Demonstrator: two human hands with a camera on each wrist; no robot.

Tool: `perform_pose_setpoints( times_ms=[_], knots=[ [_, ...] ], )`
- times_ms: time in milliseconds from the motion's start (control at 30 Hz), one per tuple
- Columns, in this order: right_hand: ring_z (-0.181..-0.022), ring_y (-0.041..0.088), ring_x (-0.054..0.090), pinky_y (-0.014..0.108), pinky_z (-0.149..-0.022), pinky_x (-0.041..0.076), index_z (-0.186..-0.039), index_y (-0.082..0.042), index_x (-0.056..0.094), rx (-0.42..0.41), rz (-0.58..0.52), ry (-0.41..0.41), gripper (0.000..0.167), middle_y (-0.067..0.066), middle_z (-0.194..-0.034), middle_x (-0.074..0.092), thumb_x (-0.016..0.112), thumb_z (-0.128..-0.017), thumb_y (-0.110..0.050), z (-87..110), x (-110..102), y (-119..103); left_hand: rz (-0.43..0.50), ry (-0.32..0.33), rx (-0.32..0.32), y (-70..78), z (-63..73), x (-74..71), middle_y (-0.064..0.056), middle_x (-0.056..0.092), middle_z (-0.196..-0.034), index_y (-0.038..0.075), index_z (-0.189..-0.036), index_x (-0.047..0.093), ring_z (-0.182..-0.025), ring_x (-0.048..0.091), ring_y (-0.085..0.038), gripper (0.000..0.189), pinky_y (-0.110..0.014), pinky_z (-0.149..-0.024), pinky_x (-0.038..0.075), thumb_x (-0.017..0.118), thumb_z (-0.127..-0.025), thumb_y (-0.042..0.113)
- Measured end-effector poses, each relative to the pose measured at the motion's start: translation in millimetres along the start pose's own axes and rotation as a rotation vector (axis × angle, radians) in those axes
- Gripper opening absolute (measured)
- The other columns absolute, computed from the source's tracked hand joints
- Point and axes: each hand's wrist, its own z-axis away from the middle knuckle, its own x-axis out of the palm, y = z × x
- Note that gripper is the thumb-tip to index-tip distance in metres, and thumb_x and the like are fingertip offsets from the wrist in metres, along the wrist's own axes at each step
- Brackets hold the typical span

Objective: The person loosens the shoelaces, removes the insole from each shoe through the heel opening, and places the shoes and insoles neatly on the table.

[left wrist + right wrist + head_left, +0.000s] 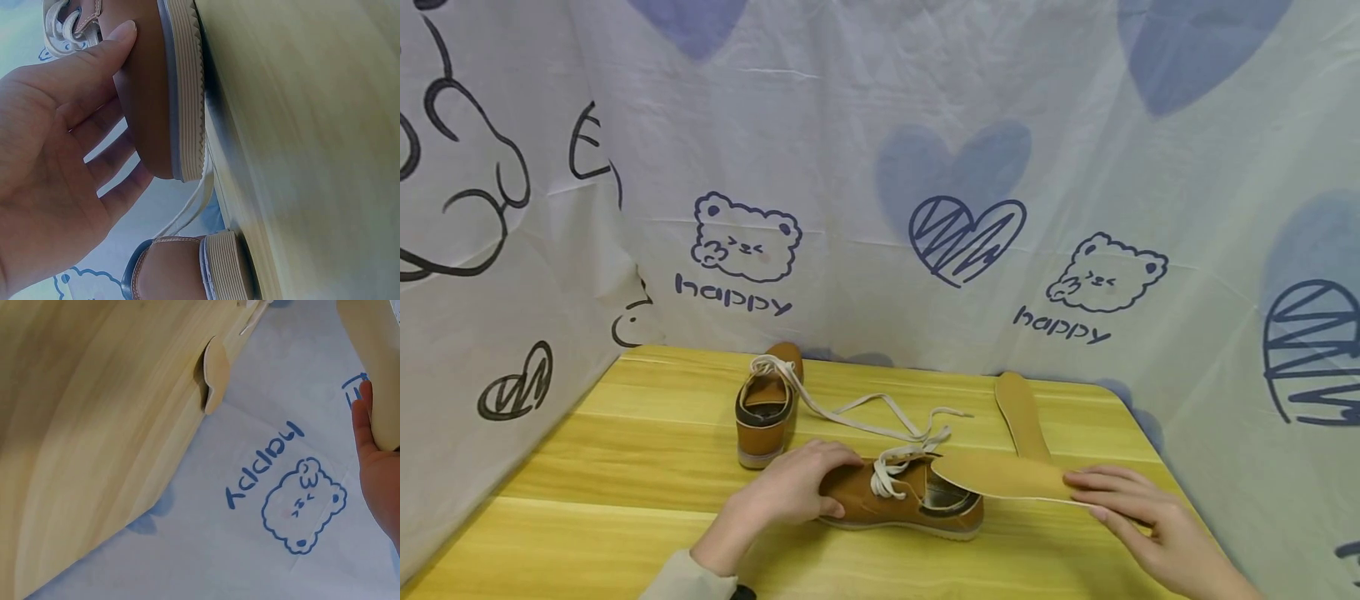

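A brown lace-up shoe [868, 504] lies sideways on the table with its toe to the left. My left hand [790, 487] grips that toe, thumb on the near side and fingers over the far side, as the left wrist view shows on the brown upper [147, 106]. At the other end, my right hand [1150, 521] pinches a tan insole [1007, 477] between thumb and fingers. The insole's far end hangs over the shoe's opening; whether it touches the collar I cannot tell. In the right wrist view only part of the held insole [381, 356] appears.
Behind the left hand stands a second brown shoe [760, 440], its heel toward me. Its loose white lace [880, 429] trails right across the yellow wooden table [625, 492]. Another insole [1022, 417] lies near the back right. Printed white cloth [865, 100] hangs behind the table.
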Motion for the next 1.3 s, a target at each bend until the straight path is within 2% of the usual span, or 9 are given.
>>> perform_pose_setpoints(
  times_ms=[433,633,767,833,900,967,1067,1200,1300],
  knots=[
    [-0.130,0.011,0.056,0.014,-0.110,0.039,-0.118,-0.003,0.078,0.105,0.063,0.230,0.043,0.016,-0.126,0.072,0.075,-0.080,0.018,1.0,19.4,17.1,-0.001,-0.004,-0.011,-3.0,0.9,2.1,-0.001,0.065,-0.139,0.016,-0.135,0.067,-0.133,0.056,-0.028,0.060,-0.052,-0.111,0.047,0.090,-0.080,0.022],
    [-0.125,0.010,0.056,0.004,-0.090,0.046,-0.117,0.002,0.077,0.162,0.118,0.347,0.037,0.020,-0.125,0.072,0.072,-0.083,0.018,-5.2,27.2,32.9,0.003,-0.006,-0.007,-2.1,0.9,1.4,-0.001,0.065,-0.139,0.016,-0.135,0.067,-0.133,0.056,-0.028,0.059,-0.052,-0.110,0.047,0.090,-0.081,0.021],
    [-0.127,-0.001,0.048,-0.001,-0.082,0.041,-0.117,0.003,0.077,0.262,0.193,0.387,0.033,0.021,-0.125,0.072,0.071,-0.087,0.016,-7.8,30.7,44.8,0.004,-0.005,-0.009,-1.8,0.6,1.1,0.000,0.065,-0.139,0.016,-0.135,0.067,-0.133,0.056,-0.028,0.059,-0.052,-0.110,0.047,0.090,-0.081,0.021],
    [-0.128,-0.002,0.046,0.001,-0.089,0.038,-0.116,0.004,0.076,0.299,0.222,0.414,0.030,0.022,-0.124,0.071,0.070,-0.089,0.013,-7.8,33.5,52.9,0.004,-0.004,-0.011,-1.7,0.6,1.1,0.000,0.065,-0.139,0.016,-0.135,0.068,-0.133,0.056,-0.028,0.058,-0.052,-0.110,0.047,0.090,-0.081,0.021],
    [-0.128,0.008,0.050,0.003,-0.097,0.032,-0.116,0.005,0.076,0.335,0.244,0.437,0.027,0.023,-0.124,0.071,0.070,-0.091,0.011,-7.1,36.4,61.1,0.001,-0.004,-0.011,-1.6,0.5,1.2,0.000,0.065,-0.139,0.017,-0.135,0.068,-0.133,0.056,-0.028,0.058,-0.052,-0.111,0.047,0.090,-0.082,0.021],
    [-0.125,0.024,0.054,0.006,-0.101,0.030,-0.116,0.005,0.076,0.365,0.256,0.453,0.025,0.024,-0.124,0.071,0.070,-0.092,0.009,-5.5,39.4,69.3,0.002,-0.005,-0.013,-1.5,0.6,1.3,0.000,0.065,-0.140,0.017,-0.135,0.068,-0.133,0.056,-0.028,0.058,-0.052,-0.110,0.047,0.090,-0.081,0.021],
    [-0.119,0.046,0.054,0.028,-0.109,0.038,-0.115,0.008,0.075,0.401,0.261,0.461,0.023,0.027,-0.125,0.070,0.069,-0.093,0.009,-2.7,43.0,79.6,0.002,-0.008,-0.013,-1.1,0.6,0.9,-0.001,0.064,-0.140,0.017,-0.135,0.067,-0.134,0.056,-0.028,0.059,-0.053,-0.110,0.047,0.090,-0.081,0.022],
    [-0.119,0.055,0.052,0.058,-0.104,0.040,-0.113,0.012,0.074,0.444,0.258,0.456,0.021,0.031,-0.125,0.068,0.068,-0.093,0.010,-0.5,47.0,91.6,0.006,-0.014,-0.016,-0.1,0.5,-0.3,0.000,0.064,-0.140,0.017,-0.136,0.067,-0.134,0.055,-0.028,0.059,-0.053,-0.110,0.047,0.090,-0.082,0.022],
    [-0.116,0.056,0.053,0.061,-0.104,0.038,-0.111,0.015,0.073,0.473,0.273,0.450,0.019,0.034,-0.122,0.067,0.067,-0.093,0.011,-0.1,49.9,101.6,0.007,-0.016,-0.017,0.7,0.4,-1.8,0.000,0.064,-0.140,0.017,-0.136,0.067,-0.134,0.055,-0.028,0.059,-0.052,-0.110,0.047,0.090,-0.082,0.021]
  ],
)
